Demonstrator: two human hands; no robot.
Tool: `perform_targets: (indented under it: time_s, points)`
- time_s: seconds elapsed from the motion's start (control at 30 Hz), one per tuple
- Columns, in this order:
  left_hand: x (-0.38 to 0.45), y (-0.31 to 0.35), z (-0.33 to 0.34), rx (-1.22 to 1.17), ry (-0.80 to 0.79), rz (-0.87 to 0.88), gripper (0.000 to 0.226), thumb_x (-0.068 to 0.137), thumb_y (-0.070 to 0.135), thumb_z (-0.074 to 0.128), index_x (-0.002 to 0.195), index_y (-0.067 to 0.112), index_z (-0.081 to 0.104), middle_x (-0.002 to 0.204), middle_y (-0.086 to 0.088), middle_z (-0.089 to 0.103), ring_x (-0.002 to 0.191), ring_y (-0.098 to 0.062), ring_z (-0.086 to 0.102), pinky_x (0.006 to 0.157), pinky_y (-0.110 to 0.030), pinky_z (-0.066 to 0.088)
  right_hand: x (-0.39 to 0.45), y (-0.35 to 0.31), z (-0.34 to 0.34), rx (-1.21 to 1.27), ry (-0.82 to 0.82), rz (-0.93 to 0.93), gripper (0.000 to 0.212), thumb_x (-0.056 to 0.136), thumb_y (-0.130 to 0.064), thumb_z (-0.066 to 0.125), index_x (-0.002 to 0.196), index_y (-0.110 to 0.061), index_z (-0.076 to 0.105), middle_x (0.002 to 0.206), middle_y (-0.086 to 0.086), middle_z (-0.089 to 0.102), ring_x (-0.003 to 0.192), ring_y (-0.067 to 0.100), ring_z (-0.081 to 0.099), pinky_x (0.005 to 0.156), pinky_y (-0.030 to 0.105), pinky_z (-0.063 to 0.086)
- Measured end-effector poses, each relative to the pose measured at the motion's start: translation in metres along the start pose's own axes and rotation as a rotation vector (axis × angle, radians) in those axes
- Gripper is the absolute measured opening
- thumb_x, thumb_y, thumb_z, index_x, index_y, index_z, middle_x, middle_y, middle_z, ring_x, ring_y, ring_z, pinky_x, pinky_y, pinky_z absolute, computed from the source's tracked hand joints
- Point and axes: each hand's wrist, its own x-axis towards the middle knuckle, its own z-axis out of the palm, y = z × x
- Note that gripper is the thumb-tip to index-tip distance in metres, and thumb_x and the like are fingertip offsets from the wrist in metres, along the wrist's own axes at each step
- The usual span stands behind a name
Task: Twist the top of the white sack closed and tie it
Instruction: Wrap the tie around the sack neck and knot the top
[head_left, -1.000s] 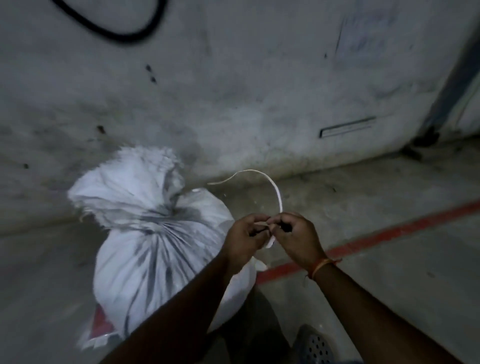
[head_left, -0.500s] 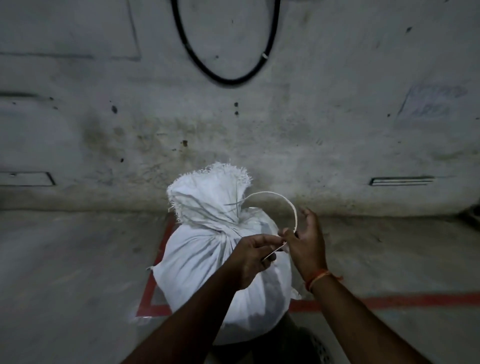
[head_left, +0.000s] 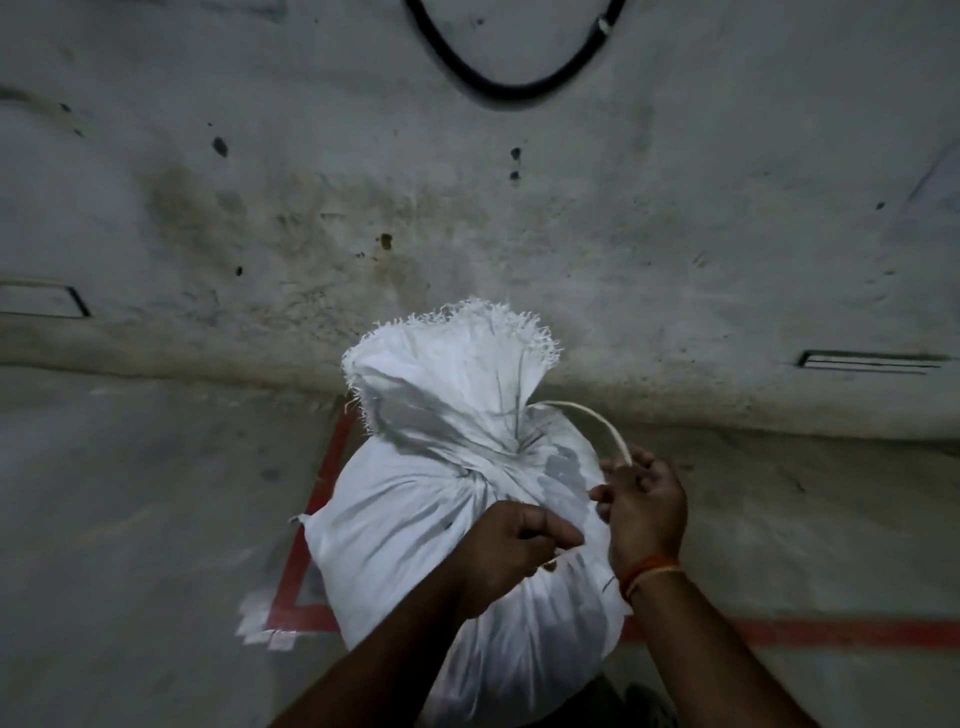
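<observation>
A full white woven sack (head_left: 415, 540) stands upright on the floor in front of me, its neck gathered and twisted, the frayed top (head_left: 457, 353) flaring above. A thin white tie strip (head_left: 592, 421) arcs from the right side of the neck down to my right hand (head_left: 644, 514), whose fingers pinch its end. My left hand (head_left: 514, 551) lies against the sack's front just below the neck, fingers curled and pinched together; whether it holds the strip's other end is hidden.
A stained concrete wall (head_left: 467, 218) rises right behind the sack, with a black cable loop (head_left: 509, 88) hanging on it. Red painted lines (head_left: 779, 631) mark the grey floor around the sack. A dark shoe (head_left: 644, 701) shows at the bottom edge.
The view has swung to centre on the sack. My hands have parted: the right one pulled the strip out to the right, the left one dropped onto the sack's front.
</observation>
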Motion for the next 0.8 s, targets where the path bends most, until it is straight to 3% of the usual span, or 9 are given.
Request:
perform_targets:
  time_s: [0.07,0.13,0.2,0.23,0.33,0.47,0.57,0.67,0.8]
  points:
    - [0.009,-0.007,-0.008,-0.034,0.168,0.015,0.018,0.086,0.000,0.062,0.087,0.009,0.078,0.092,-0.007,0.077,0.085,-0.015,0.070,0.078,-0.027,0.055,0.006,0.003,0.007,0.030,0.063,0.001,0.017,0.095,0.000,0.050,0.103,-0.012,0.059,0.084,0.016,0.065,0.036,0.007,0.051,0.035,0.018,0.035]
    - [0.024,-0.020,-0.016,0.070,0.511,-0.046,0.011,0.081,0.022,0.073,0.087,0.014,0.077,0.088,-0.001,0.077,0.088,-0.018,0.072,0.085,-0.034,0.055,0.011,0.005,0.007,0.052,0.120,-0.006,0.014,0.096,-0.001,0.050,0.101,-0.010,0.059,0.074,0.013,0.063,0.033,0.007,0.049,0.034,0.016,0.033]
    - [0.033,-0.023,-0.024,0.177,0.789,-0.164,0.034,0.075,0.045,0.079,0.093,0.017,0.073,0.091,0.002,0.075,0.093,-0.018,0.069,0.089,-0.033,0.053,0.014,0.006,0.003,0.056,0.185,0.015,0.013,0.097,-0.005,0.052,0.107,-0.003,0.060,0.068,0.010,0.061,0.032,0.006,0.048,0.033,0.016,0.033]
    - [0.040,-0.020,-0.027,0.193,0.840,-0.219,0.050,0.069,0.056,0.079,0.095,0.015,0.071,0.093,0.000,0.074,0.096,-0.020,0.069,0.090,-0.034,0.053,0.015,0.007,0.001,0.059,0.214,0.039,0.013,0.097,-0.006,0.052,0.107,-0.001,0.059,0.066,0.010,0.061,0.031,0.005,0.048,0.033,0.016,0.033]
    - [0.070,-0.008,-0.026,0.188,0.864,-0.385,0.096,0.047,0.080,0.074,0.107,0.007,0.064,0.107,-0.012,0.071,0.108,-0.032,0.066,0.094,-0.038,0.053,0.017,0.018,-0.010,0.045,0.276,0.079,0.008,0.095,-0.004,0.050,0.095,-0.002,0.058,0.065,0.012,0.060,0.029,0.004,0.047,0.031,0.015,0.033]
    - [0.121,0.000,-0.010,0.151,0.947,-0.430,0.120,0.037,0.077,0.083,0.125,0.003,0.049,0.123,-0.016,0.064,0.122,-0.037,0.058,0.098,-0.042,0.050,0.024,0.039,-0.031,0.009,0.284,0.096,0.011,0.094,-0.002,0.047,0.095,0.004,0.055,0.065,0.016,0.061,0.029,0.007,0.047,0.031,0.018,0.032]
    - [0.145,-0.001,-0.004,0.123,1.004,-0.413,0.113,0.045,0.064,0.090,0.127,0.000,0.044,0.124,-0.018,0.063,0.120,-0.037,0.060,0.096,-0.041,0.051,0.037,0.048,-0.040,-0.022,0.298,0.079,0.010,0.094,-0.005,0.047,0.095,0.000,0.056,0.067,0.016,0.064,0.031,0.008,0.049,0.037,0.021,0.035]
    - [0.161,-0.010,-0.019,0.112,0.924,-0.373,0.082,0.060,0.056,0.086,0.114,0.000,0.061,0.113,-0.016,0.068,0.109,-0.033,0.066,0.079,-0.032,0.053,0.056,0.050,-0.039,-0.010,0.316,0.067,0.013,0.094,-0.005,0.048,0.100,-0.005,0.059,0.062,0.011,0.063,0.033,0.014,0.047,0.042,0.022,0.036]
    - [0.170,-0.017,-0.043,-0.132,0.941,-0.235,0.074,0.047,0.047,0.086,0.102,0.000,0.070,0.099,-0.009,0.072,0.096,-0.026,0.069,0.087,-0.043,0.059,0.079,0.066,-0.029,-0.008,0.272,0.082,0.026,0.091,-0.010,0.049,0.107,-0.001,0.067,0.053,0.004,0.064,0.042,0.017,0.047,0.048,0.029,0.042]
